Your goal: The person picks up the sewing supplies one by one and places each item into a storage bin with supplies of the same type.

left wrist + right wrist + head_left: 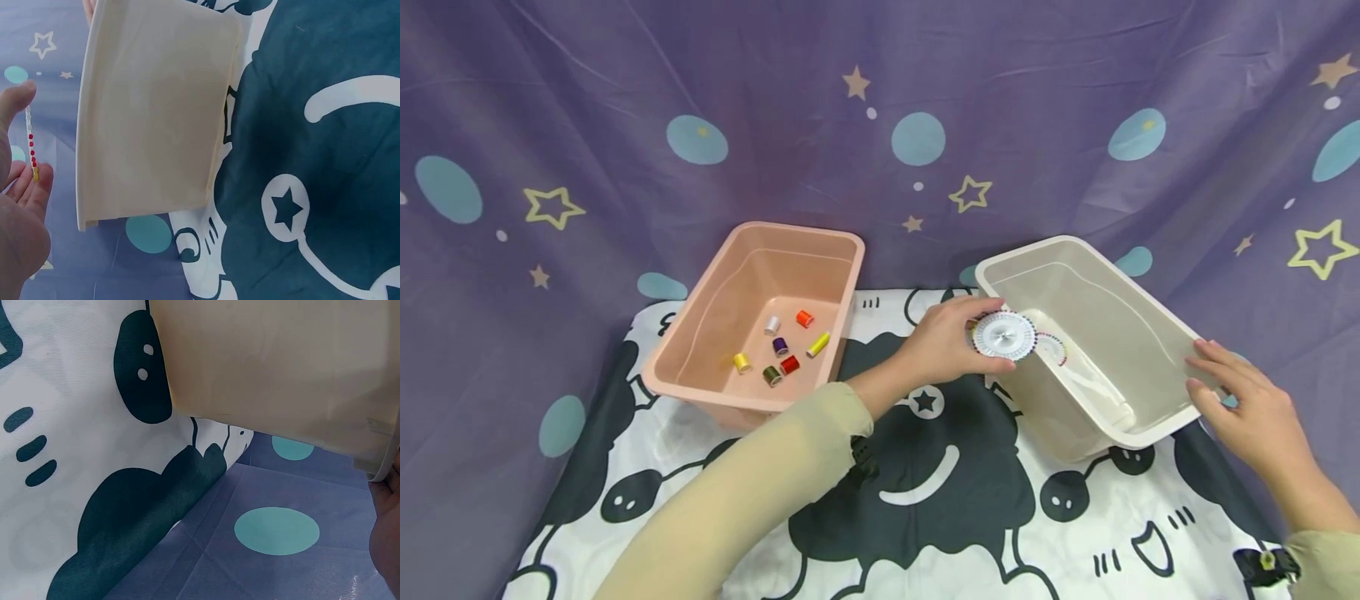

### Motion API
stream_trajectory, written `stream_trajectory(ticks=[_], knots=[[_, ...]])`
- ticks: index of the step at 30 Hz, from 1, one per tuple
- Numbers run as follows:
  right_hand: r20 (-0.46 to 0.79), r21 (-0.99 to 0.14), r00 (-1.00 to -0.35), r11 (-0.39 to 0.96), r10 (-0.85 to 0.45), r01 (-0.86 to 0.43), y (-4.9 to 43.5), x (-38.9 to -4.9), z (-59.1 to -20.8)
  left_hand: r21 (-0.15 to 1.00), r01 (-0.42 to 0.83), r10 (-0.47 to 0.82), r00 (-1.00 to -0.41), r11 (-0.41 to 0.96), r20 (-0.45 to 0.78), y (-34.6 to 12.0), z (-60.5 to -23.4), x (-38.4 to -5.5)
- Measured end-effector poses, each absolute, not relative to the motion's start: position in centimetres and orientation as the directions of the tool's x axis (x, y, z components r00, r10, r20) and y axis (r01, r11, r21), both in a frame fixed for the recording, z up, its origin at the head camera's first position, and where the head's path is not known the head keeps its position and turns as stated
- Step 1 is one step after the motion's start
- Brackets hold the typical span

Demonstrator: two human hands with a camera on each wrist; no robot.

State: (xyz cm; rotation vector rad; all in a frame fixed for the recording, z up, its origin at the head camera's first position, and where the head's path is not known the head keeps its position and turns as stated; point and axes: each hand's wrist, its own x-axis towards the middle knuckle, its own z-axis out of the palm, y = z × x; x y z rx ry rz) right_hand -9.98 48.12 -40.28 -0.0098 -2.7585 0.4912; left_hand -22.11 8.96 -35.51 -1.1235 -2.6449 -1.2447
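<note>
My left hand (951, 342) pinches a round wheel of sewing pins (1004, 335) between thumb and fingers, above the near-left rim of the grey-beige bin (1048, 400). In the left wrist view this pin wheel (32, 150) appears edge-on, its coloured pin heads between thumb and fingertips. A second pin wheel (1052, 348) lies inside the bin, partly hidden behind the held one. At the bin's right rim, my right hand (1251, 408) rests with fingers extended and touching the edge; only a sliver of that hand (389, 519) shows in the right wrist view.
To the left stands a pink bin (688, 385) with several thread spools on its floor, among them a yellow spool (742, 362) and a red spool (789, 365). Both bins stand on a black-and-white patterned cloth (925, 525). Behind hangs a purple curtain (790, 100).
</note>
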Motion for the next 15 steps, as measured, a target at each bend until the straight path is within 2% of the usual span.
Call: stream_trajectory(ticks=[15], knots=[[0.296,-0.320,-0.951,0.948,0.093,-0.007,48.2,-10.1,-40.3,0.615,0.630,0.611,-0.738,0.474,0.285,12.2,-34.5,-24.3]])
